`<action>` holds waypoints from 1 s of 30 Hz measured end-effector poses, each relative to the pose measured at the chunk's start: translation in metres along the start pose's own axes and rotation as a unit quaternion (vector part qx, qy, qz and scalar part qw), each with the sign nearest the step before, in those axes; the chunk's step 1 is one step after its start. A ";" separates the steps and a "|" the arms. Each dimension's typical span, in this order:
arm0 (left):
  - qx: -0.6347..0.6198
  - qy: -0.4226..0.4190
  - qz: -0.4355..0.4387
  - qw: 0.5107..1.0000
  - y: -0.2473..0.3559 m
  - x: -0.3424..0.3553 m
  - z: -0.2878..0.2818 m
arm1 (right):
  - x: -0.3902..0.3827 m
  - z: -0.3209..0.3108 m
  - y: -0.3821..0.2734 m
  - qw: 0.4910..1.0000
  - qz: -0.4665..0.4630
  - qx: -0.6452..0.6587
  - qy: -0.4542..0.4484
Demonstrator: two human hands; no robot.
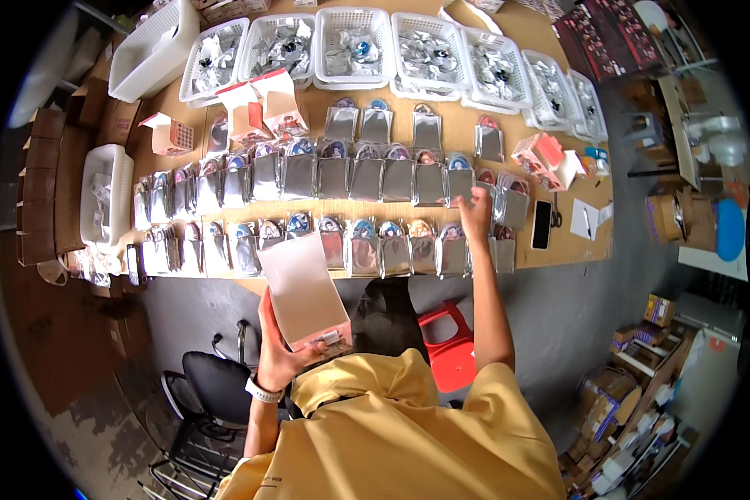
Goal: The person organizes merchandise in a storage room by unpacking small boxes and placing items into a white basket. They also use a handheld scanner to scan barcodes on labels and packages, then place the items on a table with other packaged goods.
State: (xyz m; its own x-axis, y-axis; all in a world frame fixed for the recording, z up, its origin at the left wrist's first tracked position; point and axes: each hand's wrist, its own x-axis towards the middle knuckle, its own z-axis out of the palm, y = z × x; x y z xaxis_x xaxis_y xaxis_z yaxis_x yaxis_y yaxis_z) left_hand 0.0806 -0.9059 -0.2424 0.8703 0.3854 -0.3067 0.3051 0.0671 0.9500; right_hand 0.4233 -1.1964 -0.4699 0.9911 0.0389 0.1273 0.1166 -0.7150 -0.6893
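Left hand [277,354] wrapped around the lower end of a pink carton [305,298], fingers closed on it, watch on the wrist. Carton held in the air just off the near edge of the worktop [571,250], long axis running from the hand up and slightly left toward the worktop, open flap at the far end, closed bottom toward the body.

Right hand [475,208] stretched out over the worktop, right of the carton and farther away, fingers curled at the top of a silver foil pouch [457,254] in the near row; cannot tell whether actually gripping it.

Beyond the carton, three rows of foil pouches standing in lines across the brown worktop. Farther back, a line of white baskets [354,46] filled with crinkled packets. Left of the carton, another white basket [108,196] at the worktop's end. Right of the pouches, a dark phone [542,225] lying flat, scissors beside it.

Below the carton, a black chair [217,383] on grey floor; right of that, a red stool [450,342]. Cardboard boxes stacked at far right.
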 end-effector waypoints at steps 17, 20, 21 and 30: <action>-0.060 0.062 -0.071 0.994 0.029 0.056 0.116 | 0.088 0.024 0.089 0.972 0.143 0.055 -0.176; -0.088 0.035 -0.106 0.990 0.024 0.056 0.116 | 0.093 -0.004 0.088 0.958 0.149 0.133 -0.204; -0.101 0.014 -0.111 0.989 0.022 0.054 0.115 | 0.090 -0.016 0.065 0.938 0.189 0.207 -0.202; -0.064 -0.168 0.062 0.982 0.037 0.043 0.106 | -0.016 -0.097 -0.172 0.763 0.133 0.467 -0.426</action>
State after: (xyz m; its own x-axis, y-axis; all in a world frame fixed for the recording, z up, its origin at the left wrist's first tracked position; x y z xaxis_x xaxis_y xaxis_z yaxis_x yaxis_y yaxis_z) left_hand 0.1707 -0.9847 -0.2273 0.9827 0.0732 -0.1702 0.1567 0.1618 0.9743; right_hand 0.3811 -1.1418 -0.2844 0.6237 0.7036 -0.3406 -0.4949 0.0181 -0.8688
